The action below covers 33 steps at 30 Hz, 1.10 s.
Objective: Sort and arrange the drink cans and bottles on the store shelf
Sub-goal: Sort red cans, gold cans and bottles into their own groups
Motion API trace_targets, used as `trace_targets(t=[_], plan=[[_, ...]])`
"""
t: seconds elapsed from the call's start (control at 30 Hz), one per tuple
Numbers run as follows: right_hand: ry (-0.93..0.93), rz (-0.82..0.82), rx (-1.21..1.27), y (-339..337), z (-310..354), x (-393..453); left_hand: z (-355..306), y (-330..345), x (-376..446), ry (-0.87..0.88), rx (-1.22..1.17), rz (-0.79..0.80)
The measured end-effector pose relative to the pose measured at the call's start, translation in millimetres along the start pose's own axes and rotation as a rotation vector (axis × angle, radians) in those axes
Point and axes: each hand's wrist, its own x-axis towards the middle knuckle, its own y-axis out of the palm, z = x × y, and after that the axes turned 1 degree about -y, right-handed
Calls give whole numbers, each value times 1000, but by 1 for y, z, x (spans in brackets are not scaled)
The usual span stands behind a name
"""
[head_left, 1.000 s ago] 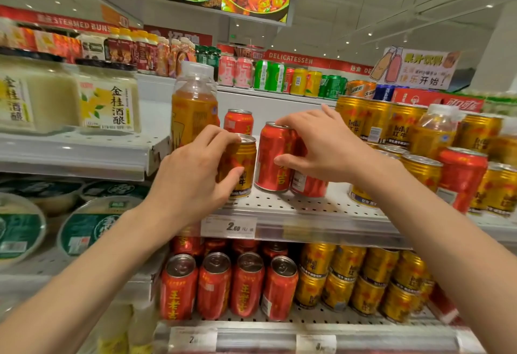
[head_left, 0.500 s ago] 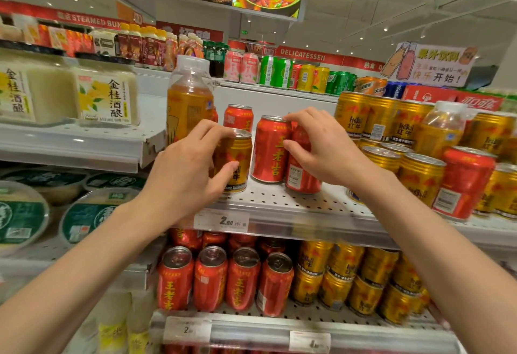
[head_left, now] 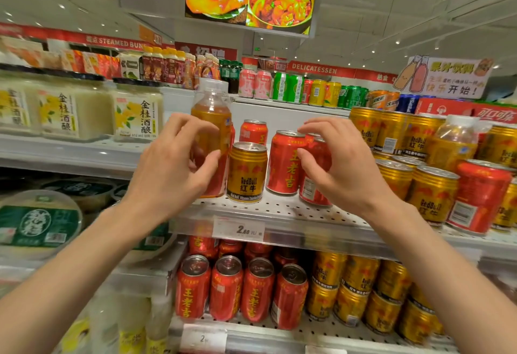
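Observation:
On the middle shelf a gold Red Bull can stands upright between an orange drink bottle and a red can. A second red can stands just right of that one, partly hidden by my right hand. A third red can stands further back. My left hand hovers in front of the bottle, its fingers loosely curved and holding nothing. My right hand is also spread, with its fingertips near the red cans' tops, gripping nothing.
A mixed cluster of gold cans, a red can and another bottle fills the shelf's right part. Rows of red cans and gold cans stand below. Jars sit on the left shelf.
My left hand has let go of the gold can and drawn back to the left. My right hand has released the red cans and opened. The cans now stand free.

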Motion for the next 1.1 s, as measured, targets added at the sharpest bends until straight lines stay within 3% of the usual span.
trace_targets(t=[0.1, 0.23, 0.4, 0.6, 0.77, 0.97, 1.1], plan=[[-63, 2, 47, 11, 18, 7, 6, -12, 12, -52, 102, -55], [-73, 136, 57, 36, 37, 15, 7, -18, 37, -126, 206, -16], [-58, 183, -6, 52, 34, 13, 13, -10, 60, -325, 11, 170], [-6, 191, -52, 52, 29, 11, 19, -7, 61, -382, -95, 199], [54, 220, 95, 43, 29, 5, 15, -13, 54, -367, -183, 126], [151, 84, 314, 24, 37, -3, 9, -28, 47, -315, -336, 88], [298, 232, 574, 7, 53, -9, -10, -33, 42, -302, -474, 177]])
